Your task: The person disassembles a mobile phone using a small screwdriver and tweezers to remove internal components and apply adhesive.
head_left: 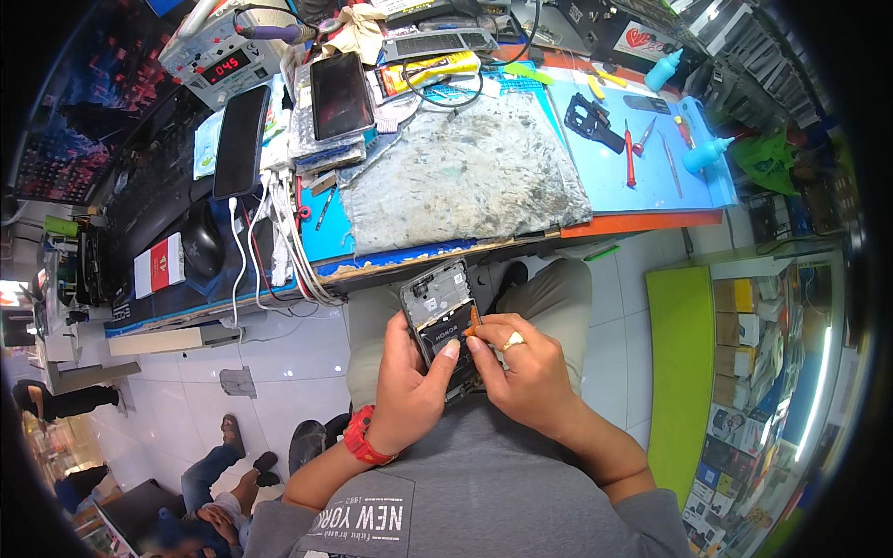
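My left hand (414, 381), with a red watch (365, 435) on the wrist, grips an opened phone (437, 290) over my lap. The phone's pale inner upper section and dark battery (435, 325) show. My right hand (521, 372), wearing a gold ring, pinches a small orange piece (473, 316) against the phone's right side; whether it is a tool or a part I cannot tell. Both thumbs lie over the battery area. The phone's lower end is partly hidden by my fingers. Above my hands is the bench edge with a stained grey mat (456, 177).
A blue mat (605, 177) holds screwdrivers, tweezers and bottles. At left are two phones (240, 139), cables, a mouse (202, 240) and a power supply (219, 56). A glass display case (753, 391) stands right. Other people's legs (214, 474) show lower left.
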Demonstrator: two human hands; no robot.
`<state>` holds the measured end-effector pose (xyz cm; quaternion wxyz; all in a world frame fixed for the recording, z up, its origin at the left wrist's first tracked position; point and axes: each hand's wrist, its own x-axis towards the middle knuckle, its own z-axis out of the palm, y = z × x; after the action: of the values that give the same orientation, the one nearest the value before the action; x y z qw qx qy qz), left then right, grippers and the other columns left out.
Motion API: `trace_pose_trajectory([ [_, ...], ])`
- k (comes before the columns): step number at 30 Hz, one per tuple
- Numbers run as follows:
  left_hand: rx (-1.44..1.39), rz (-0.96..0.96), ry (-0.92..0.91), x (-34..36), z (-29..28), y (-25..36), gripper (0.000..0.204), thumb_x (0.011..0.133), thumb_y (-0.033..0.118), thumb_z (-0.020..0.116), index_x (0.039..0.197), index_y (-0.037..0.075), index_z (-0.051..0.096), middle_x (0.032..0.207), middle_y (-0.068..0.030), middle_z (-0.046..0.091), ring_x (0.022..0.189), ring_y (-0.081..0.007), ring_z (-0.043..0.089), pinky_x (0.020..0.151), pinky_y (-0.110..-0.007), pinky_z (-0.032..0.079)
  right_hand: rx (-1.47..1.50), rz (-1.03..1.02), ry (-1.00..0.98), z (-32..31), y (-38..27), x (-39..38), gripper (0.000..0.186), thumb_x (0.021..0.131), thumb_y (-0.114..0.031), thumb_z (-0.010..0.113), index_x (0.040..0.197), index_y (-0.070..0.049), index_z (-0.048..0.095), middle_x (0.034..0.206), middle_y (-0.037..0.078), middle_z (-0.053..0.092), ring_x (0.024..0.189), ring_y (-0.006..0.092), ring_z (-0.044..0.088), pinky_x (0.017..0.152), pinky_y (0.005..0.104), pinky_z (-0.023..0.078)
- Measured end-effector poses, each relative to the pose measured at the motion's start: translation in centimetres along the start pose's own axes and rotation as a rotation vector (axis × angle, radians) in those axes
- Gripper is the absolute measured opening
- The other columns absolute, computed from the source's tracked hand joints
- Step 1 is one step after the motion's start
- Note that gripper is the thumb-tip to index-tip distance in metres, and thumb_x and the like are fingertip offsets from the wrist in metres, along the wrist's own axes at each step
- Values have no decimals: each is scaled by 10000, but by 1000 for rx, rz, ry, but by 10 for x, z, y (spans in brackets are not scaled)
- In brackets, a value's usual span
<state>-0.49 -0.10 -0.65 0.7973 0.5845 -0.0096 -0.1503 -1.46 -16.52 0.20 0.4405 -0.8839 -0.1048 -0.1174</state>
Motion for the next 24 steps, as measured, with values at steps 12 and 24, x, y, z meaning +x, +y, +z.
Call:
trace_pose_trajectory([
  [12, 265, 84, 44, -9, -6, -12, 454, 996, 3, 577, 1397, -74, 379, 1240, -175, 648, 1108, -185, 651, 940, -327, 524, -48, -39, 48, 11, 2, -1, 63, 862, 28, 718, 904, 39, 672, 892, 182, 733, 722, 312, 727, 602, 362, 583],
  [24, 262, 100, 27, -9, -6, -9, 464, 998, 8, 576, 1401, -82, 366, 1227, -189, 657, 1103, -194, 659, 921, -332, 532, -1, -26, 34, 9, 3, 0, 36, 859, 25, 726, 878, 32, 696, 885, 183, 744, 700, 303, 729, 585, 361, 583],
])
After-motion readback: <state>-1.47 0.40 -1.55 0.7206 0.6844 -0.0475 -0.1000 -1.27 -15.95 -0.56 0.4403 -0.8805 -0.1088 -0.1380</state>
